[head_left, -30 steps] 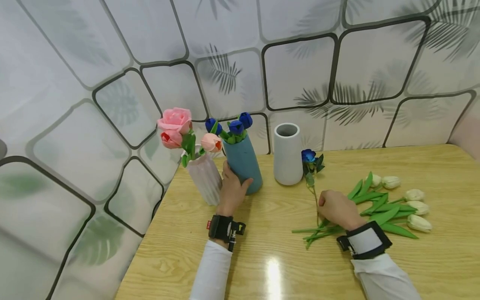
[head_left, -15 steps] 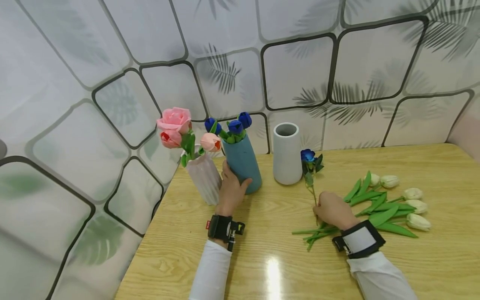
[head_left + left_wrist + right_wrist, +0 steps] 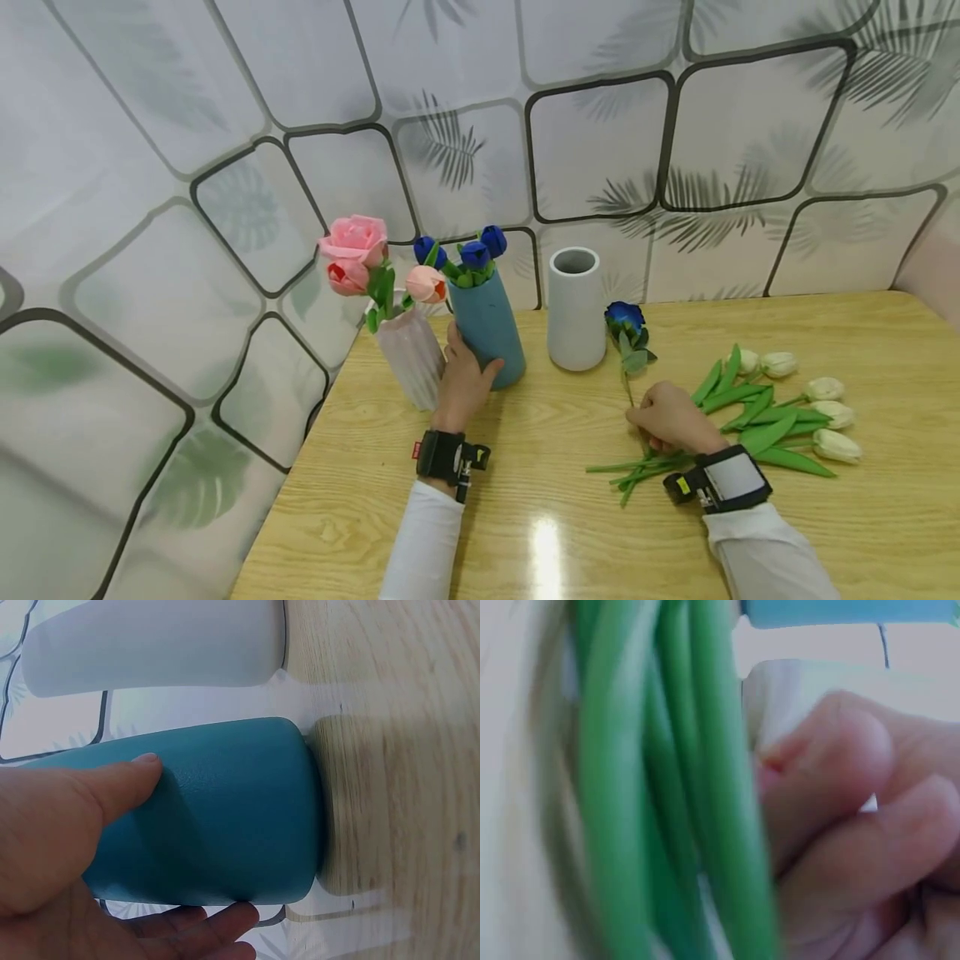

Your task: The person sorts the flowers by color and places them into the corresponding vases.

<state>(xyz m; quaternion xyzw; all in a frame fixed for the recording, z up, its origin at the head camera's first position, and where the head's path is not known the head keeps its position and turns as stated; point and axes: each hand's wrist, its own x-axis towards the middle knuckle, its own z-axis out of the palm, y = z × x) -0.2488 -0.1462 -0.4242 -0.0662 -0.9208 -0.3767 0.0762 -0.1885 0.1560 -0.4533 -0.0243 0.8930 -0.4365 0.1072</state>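
Observation:
My left hand (image 3: 463,385) holds a teal vase (image 3: 487,329) low on its body, the thumb on one side and the fingers on the other. Several dark blue tulips (image 3: 474,254) stand in that vase. In the left wrist view, the thumb lies against the teal vase (image 3: 225,817), its base near the tabletop. My right hand (image 3: 671,417) pinches the thin stem of a blue rose (image 3: 626,318), whose bloom lies beside the white vase (image 3: 576,321). Green tulip stems (image 3: 720,780) pass close by the curled right fingers (image 3: 832,780) in the right wrist view.
Several white tulips (image 3: 832,414) lie on the wooden table (image 3: 360,525) around and beyond the right hand. A ribbed pale vase (image 3: 408,354) with pink flowers (image 3: 354,242) stands left of the teal one. A patterned wall covering (image 3: 600,142) rises behind the table.
My right hand has shifted slightly left and taken hold of the rose stem. The rose has turned, its bloom and leaves now facing differently. The left hand has stayed on the teal vase.

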